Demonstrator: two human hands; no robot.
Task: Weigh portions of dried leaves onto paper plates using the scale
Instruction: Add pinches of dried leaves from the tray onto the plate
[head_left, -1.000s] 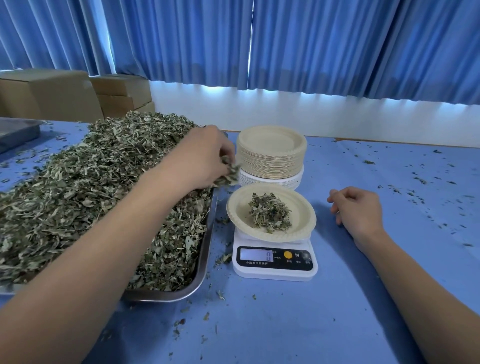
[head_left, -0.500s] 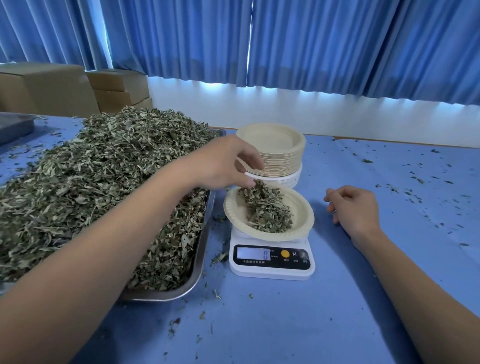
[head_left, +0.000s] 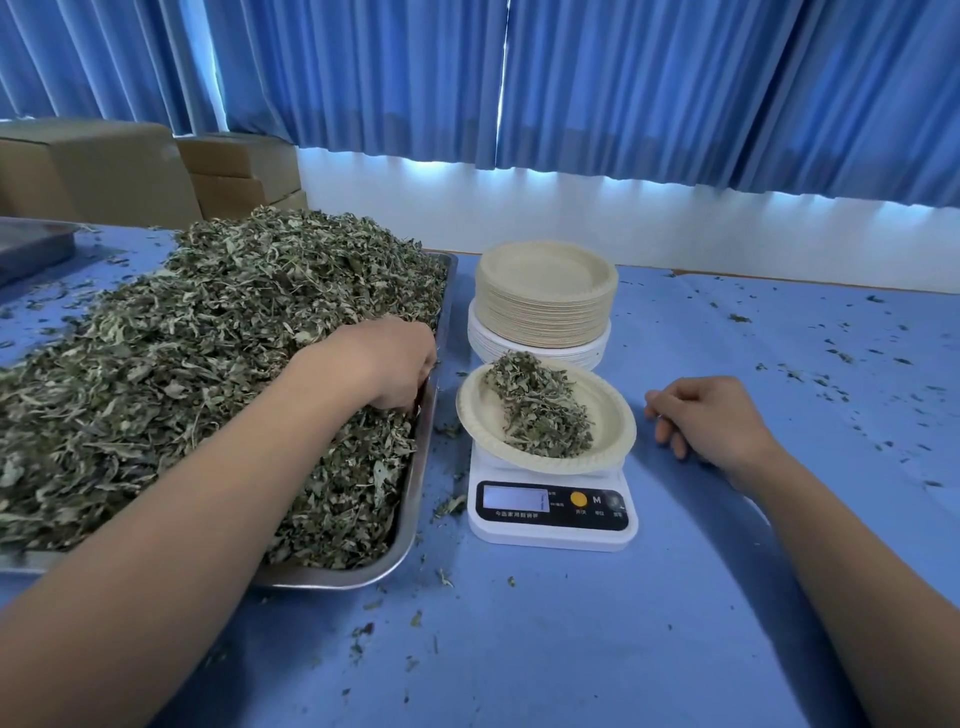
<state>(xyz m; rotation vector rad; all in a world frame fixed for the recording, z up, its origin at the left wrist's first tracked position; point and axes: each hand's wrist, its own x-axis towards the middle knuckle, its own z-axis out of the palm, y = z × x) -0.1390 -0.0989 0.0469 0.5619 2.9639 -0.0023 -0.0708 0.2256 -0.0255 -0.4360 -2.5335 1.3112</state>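
dried green leaves (head_left: 208, 364) are heaped high in a metal tray (head_left: 423, 467) on the left of a blue table (head_left: 571, 649). the left hand (head_left: 384, 361) is down in the heap at the tray's right edge, knuckles up, fingers curled under and buried in the leaves, so whether they have closed on a pinch cannot be told. the right hand (head_left: 709, 418) rests on the table just to the right of the scale, loosely curled, holding nothing, fingertips toward the plate but not touching it.

a white scale (head_left: 550, 512) stands just beside the tray, its dark display strip facing the person; the reading is too faint to make out. on it sits a paper plate (head_left: 613, 421), overhanging the scale on both sides. a portion of leaves (head_left: 540, 410) lies on the plate in a long mound, running from the far left rim toward the near right, so its long axis is diagonal.

behind the scale, close to it, is a stack of paper plates (head_left: 545, 301), tan ones on top of white ones. leaf crumbs are strewn over the table, thickest at the far right and in front of the tray. cardboard boxes (head_left: 104, 171) stand at the far left, with blue curtains (head_left: 571, 78) along the back wall. nothing lies between either hand and the plate.
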